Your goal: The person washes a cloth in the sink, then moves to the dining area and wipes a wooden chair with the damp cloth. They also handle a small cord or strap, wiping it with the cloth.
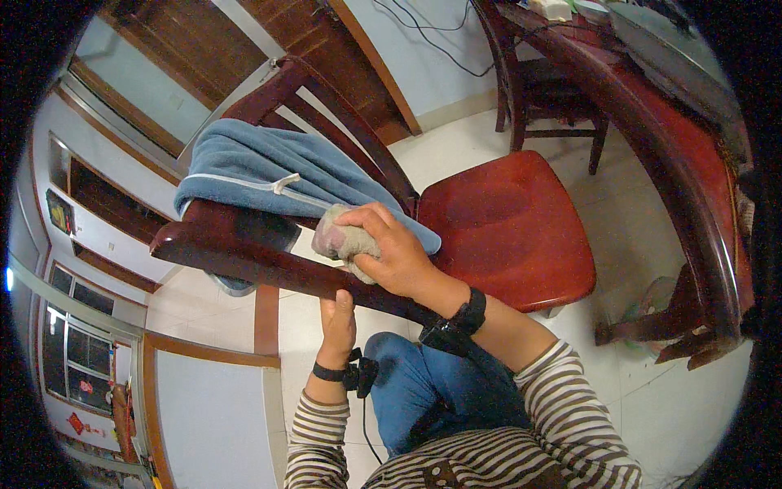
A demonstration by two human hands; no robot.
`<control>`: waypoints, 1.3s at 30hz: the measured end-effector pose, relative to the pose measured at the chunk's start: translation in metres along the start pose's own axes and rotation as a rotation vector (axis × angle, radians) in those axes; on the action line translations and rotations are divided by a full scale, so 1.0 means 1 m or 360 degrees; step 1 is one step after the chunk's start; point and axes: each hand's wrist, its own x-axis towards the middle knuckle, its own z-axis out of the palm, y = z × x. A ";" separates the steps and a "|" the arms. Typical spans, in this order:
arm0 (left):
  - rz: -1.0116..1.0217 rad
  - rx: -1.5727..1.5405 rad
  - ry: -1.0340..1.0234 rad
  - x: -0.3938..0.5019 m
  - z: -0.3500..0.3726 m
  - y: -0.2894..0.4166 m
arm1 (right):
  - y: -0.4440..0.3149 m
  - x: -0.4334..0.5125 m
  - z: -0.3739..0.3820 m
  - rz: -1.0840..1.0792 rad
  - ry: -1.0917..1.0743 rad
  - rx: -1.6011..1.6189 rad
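A dark red wooden chair stands before me, its glossy seat (507, 232) to the right. My right hand (394, 250) clasps a crumpled greyish cloth (345, 241) just above the chair back's near post (263, 266); whether the cloth touches the wood is hard to tell. Lower down, my left hand (338, 324) grips that same post from the near side, thumb up along it and the other fingers hidden. A blue towel (250, 159) with a pale edging and small loop hangs over the chair back, beside the cloth.
At the right is a dark wooden table (666, 147) with a curved edge and items on top. Another dark chair (550, 91) stands by it near the wall. Black cables (421, 30) hang there. Beneath the table's near end is a transparent object (657, 305), partly hidden.
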 end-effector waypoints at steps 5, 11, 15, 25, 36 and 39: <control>0.0041 0.0184 -0.0179 0.005 -0.001 0.005 | 0.037 -0.025 -0.003 0.0186 -0.0127 -0.0227; -0.0045 0.0271 -0.0225 0.008 -0.005 0.004 | 0.098 -0.068 -0.036 0.0601 -0.0604 -0.0679; -0.0065 0.0328 -0.0260 0.011 -0.008 0.006 | 0.101 -0.041 -0.070 0.0896 -0.0481 -0.0768; -0.0118 0.0380 -0.0373 0.019 -0.016 0.018 | 0.050 0.202 -0.046 -0.0283 0.0486 -0.0413; -0.0171 0.0488 -0.0114 0.021 -0.078 0.031 | 0.166 0.154 0.005 -0.0297 -0.0016 -0.0588; 0.0099 0.0571 0.0228 0.027 -0.095 0.042 | 0.198 0.079 -0.006 0.0027 -0.0131 -0.0730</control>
